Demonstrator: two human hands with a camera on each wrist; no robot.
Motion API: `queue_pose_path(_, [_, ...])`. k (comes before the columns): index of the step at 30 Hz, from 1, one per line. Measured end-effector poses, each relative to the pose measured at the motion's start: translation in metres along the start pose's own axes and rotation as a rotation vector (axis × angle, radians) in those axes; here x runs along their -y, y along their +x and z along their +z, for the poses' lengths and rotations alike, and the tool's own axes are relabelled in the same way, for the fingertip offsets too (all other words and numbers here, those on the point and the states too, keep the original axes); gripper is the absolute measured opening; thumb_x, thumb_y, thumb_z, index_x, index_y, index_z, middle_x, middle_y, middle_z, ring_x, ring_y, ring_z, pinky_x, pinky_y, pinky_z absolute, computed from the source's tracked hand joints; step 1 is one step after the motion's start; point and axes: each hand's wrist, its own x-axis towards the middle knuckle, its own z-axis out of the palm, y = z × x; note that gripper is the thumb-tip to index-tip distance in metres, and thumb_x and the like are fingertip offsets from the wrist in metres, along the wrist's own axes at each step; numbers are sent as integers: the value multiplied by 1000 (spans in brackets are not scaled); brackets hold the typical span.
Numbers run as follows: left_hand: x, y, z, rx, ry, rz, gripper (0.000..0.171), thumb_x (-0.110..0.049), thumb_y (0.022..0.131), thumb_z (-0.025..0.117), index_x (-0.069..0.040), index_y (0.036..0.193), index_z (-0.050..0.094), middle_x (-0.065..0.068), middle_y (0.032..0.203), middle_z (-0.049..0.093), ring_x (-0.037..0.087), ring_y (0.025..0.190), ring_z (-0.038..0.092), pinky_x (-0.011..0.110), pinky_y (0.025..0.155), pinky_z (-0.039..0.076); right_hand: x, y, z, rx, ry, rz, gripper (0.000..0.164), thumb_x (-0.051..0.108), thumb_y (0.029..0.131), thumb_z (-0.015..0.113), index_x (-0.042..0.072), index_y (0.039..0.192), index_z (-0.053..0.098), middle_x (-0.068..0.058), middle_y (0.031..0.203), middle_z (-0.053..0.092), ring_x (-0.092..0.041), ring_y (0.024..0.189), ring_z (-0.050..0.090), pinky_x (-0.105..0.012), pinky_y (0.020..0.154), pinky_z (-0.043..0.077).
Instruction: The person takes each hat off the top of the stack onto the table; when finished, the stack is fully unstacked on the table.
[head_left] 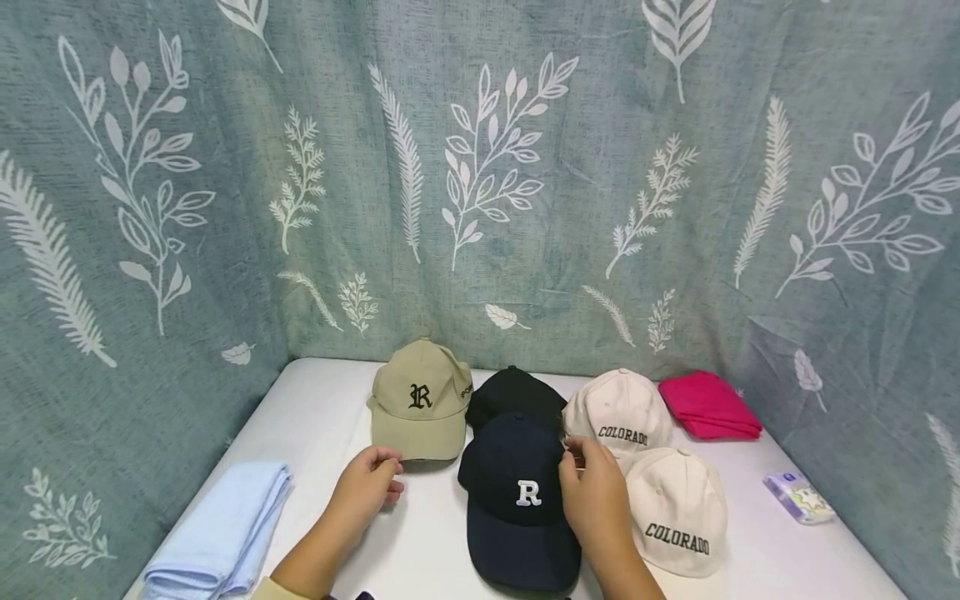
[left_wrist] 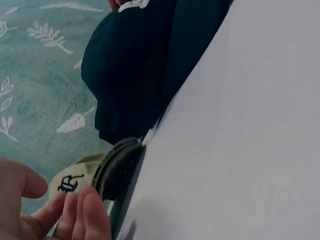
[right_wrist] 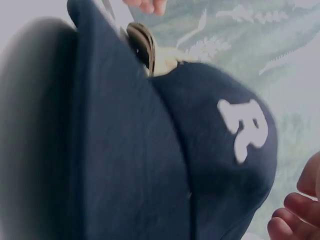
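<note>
Two hands: left hand (head_left: pixel 365 487), fingers loosely curled, touches khaki cap (head_left: pixel 420 402) brim; right hand (head_left: pixel 592 492), fingers bent, touches navy cap (head_left: pixel 517 500) crown at lower centre. Caps probably light, soft; brims stiffest hold.

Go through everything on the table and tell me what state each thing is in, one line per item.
Khaki cap: upright, left hand at its brim.
Navy cap: upright, right hand at its side.
Black cap: upright, behind the navy cap.
Two cream Colorado caps: upright, untouched.
Pink cloth: folded.
Light blue cloth: folded.
Small packet: lying flat.
</note>
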Motion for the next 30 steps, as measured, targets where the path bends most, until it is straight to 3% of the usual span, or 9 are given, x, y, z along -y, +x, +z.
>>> queue_pose_path(4, [6,8,-6,-74,-15,-32,38,-13,102,49,4,135,54,24,124,57,20,84,70,31,70,62,13,0,-2,-15,30,-70,18,9,99,62,7,113,73,-6,102,72,-19,95,68,-41,84,61])
queue_pose_path(8, [9,15,-9,-94,-122,-86,54,-11,100,48,7,150,37,30,136,46,20,87,71,29,75,63,29,3,-3,12,46,-120,17,10,99,64,8,113,74,-2,100,71,-14,91,65,-37,81,60])
queue_pose_path(14, [11,22,-12,-40,-253,-109,62,-11,103,47,4,159,24,33,152,36,28,104,71,31,90,62,54,13,0,92,103,-113,16,14,100,64,11,113,73,3,101,70,-10,89,64,-35,81,57])
queue_pose_path(20, [18,27,-14,39,-381,-79,69,-11,105,47,0,164,13,33,166,16,41,128,57,37,103,56,78,24,3,141,192,-90,13,17,102,62,16,107,74,5,96,69,-11,83,62,-31,74,54])
queue_pose_path(25, [20,29,-15,60,-396,-70,70,-9,106,46,-2,165,10,31,169,11,42,134,51,38,106,55,93,36,12,217,260,-39,12,20,103,61,22,105,72,4,90,68,-14,77,59,-31,66,51])
queue_pose_path(30, [19,30,-16,48,-394,-74,70,-10,106,46,-2,165,10,30,169,13,41,132,52,37,104,56,105,45,22,295,278,5,11,23,104,60,23,106,71,4,91,66,-16,78,59,-33,69,50])
